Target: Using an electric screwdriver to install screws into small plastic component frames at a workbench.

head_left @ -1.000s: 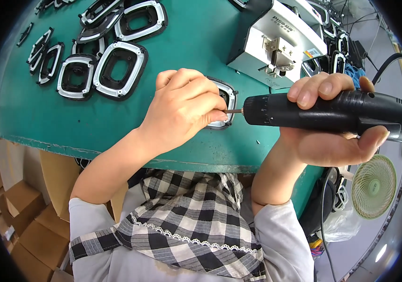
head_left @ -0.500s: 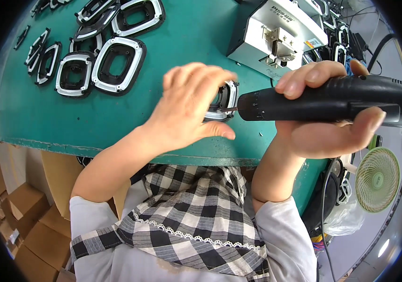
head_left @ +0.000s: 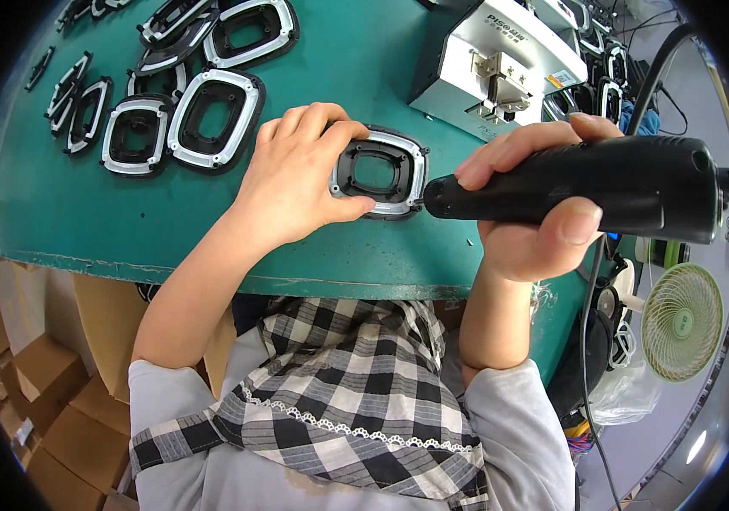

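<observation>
My left hand [head_left: 292, 175] holds a rounded-square black frame with a light grey ring [head_left: 416, 170] against the green table, thumb on its near edge and fingers on its far edge. My right hand [head_left: 522, 247] is wrapped around a black electric screwdriver [head_left: 594, 187], which lies nearly level and points left. The screwdriver's nose is at the frame's near right corner, where a screw post sits. Its thin bit is mostly hidden, so I cannot tell whether it touches a screw.
Several similar frames [head_left: 215, 119] lie grouped at the far left of the green table [head_left: 143, 226]. A silver and black screw feeder [head_left: 501, 64] stands at the far right, with more frames behind it. A cable [head_left: 587, 341] hangs at right near a green fan [head_left: 682, 324]. Cardboard boxes [head_left: 83, 417] stand lower left.
My left hand has moved left and come down to grip the frame, uncovering most of it. The screwdriver has shifted slightly left and rolled, its nose now close against the frame's corner.
</observation>
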Motion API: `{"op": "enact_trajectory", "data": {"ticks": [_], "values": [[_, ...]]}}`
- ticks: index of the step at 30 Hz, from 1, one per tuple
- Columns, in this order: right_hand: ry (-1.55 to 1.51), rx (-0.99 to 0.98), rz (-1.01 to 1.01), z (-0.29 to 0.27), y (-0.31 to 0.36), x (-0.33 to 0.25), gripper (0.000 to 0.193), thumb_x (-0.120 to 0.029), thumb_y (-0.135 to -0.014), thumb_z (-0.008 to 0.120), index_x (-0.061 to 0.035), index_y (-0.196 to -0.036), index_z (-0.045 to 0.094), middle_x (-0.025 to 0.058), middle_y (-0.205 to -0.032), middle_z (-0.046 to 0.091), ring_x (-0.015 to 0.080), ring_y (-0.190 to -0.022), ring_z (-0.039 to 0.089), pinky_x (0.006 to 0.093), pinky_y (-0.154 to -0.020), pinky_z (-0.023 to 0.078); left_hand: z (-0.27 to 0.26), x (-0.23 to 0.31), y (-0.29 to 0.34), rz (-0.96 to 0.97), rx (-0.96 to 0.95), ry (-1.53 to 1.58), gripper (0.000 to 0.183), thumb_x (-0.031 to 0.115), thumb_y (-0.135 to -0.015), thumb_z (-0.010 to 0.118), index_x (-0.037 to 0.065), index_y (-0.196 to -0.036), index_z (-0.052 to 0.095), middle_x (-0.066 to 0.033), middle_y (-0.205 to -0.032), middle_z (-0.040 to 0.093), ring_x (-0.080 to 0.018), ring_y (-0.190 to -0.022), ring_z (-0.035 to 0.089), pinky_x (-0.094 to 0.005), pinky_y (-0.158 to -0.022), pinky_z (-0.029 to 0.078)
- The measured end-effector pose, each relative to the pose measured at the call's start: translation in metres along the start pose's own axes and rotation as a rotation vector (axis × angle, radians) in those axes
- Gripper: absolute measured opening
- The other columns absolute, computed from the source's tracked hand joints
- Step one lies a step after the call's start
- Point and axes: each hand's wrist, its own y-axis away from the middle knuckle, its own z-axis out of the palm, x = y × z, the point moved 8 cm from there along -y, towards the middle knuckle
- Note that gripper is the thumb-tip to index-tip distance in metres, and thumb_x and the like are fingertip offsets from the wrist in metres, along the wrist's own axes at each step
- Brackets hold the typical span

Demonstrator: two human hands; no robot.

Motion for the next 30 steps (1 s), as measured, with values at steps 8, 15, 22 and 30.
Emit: {"op": "enact_trajectory", "data": {"ticks": [8, 15, 22, 30], "values": [[-0.039, -0.045, -0.027, -0.008, 0.004, -0.008, 0.077, -0.064, -0.082, 0.055, -0.0007, -0.119, 0.031, 0.0156, -0.074, 0.055, 0.0232, -0.050, 0.056, 0.0362, -0.046, 0.051, 0.003, -0.003, -0.001, -0.016, -0.015, 0.050, 0.064, 0.029, -0.060, 0.079, 0.009, -0.117, 0.055, -0.0077, -0.117, 0.048, -0.0274, -0.112, 0.045, -0.0407, -0.096, 0.035], [-0.037, -0.054, -0.057, 0.002, 0.004, 0.000, 0.074, -0.060, -0.083, 0.057, 0.0010, -0.118, 0.036, 0.0153, -0.070, 0.056, 0.0206, -0.049, 0.057, 0.0313, -0.046, 0.051, 0.003, -0.004, 0.001, -0.031, -0.026, 0.058, 0.065, 0.029, -0.060, 0.080, 0.009, -0.117, 0.055, -0.0081, -0.118, 0.047, -0.0280, -0.112, 0.045, -0.0408, -0.097, 0.035], [-0.083, -0.219, -0.103, 0.012, 0.008, 0.000, 0.075, -0.063, -0.082, 0.058, 0.0005, -0.116, 0.037, 0.0125, -0.063, 0.057, 0.0202, -0.049, 0.059, 0.0295, -0.046, 0.051, 0.003, -0.003, 0.001, -0.045, -0.032, 0.094, 0.066, 0.029, -0.061, 0.081, 0.007, -0.117, 0.053, -0.0098, -0.117, 0.046, -0.0296, -0.110, 0.046, -0.0417, -0.095, 0.039], [-0.091, 0.161, -0.197, -0.039, -0.046, -0.009, 0.060, -0.047, -0.088, 0.053, 0.0070, -0.108, 0.037, 0.0134, -0.055, 0.057, 0.0167, -0.042, 0.054, 0.0238, -0.044, 0.043, 0.006, -0.005, 0.000, -0.056, -0.049, 0.119, 0.066, 0.031, -0.063, 0.081, 0.006, -0.117, 0.051, -0.0106, -0.118, 0.044, -0.0294, -0.111, 0.046, -0.0420, -0.097, 0.039]]}}
